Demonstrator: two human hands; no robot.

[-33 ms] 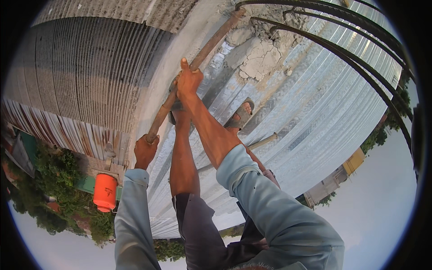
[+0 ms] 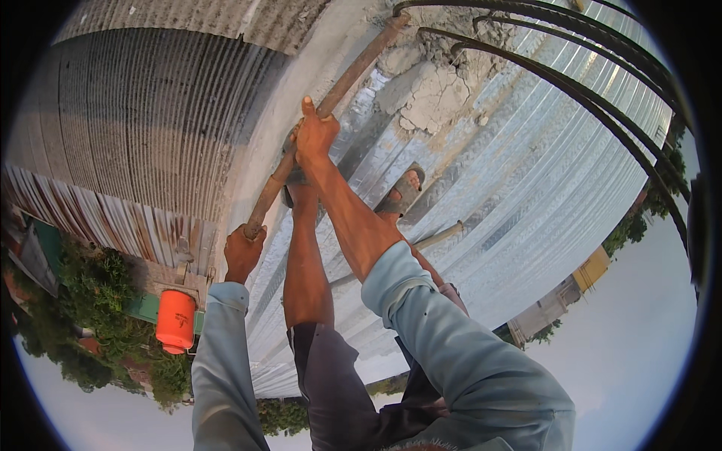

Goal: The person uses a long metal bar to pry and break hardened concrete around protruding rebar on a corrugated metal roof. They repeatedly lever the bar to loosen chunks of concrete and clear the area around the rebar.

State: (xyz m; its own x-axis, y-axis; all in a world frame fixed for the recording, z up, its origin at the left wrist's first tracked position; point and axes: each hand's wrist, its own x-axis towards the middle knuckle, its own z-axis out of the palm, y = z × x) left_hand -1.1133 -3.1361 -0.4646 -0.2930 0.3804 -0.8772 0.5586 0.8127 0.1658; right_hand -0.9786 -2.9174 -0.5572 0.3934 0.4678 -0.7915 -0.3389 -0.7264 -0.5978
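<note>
A long, brown, rusty-looking pipe slants from the lower left up to the top middle. My left hand is closed round its near end. Farther up, my right hand grips the same pipe, its thumb pointing up. At the far end, the pipe meets the bent end of a dark ribbed rebar; whether the bar sits inside it I cannot tell. Several more rebars curve in from the right. Their bases stand in broken grey concrete, which is cracked and crumbly.
My sandalled foot stands on shiny corrugated metal sheeting. Another rod lies on the sheeting behind it. Darker corrugated roofing lies left beyond a pale concrete strip. An orange tank and trees appear lower left.
</note>
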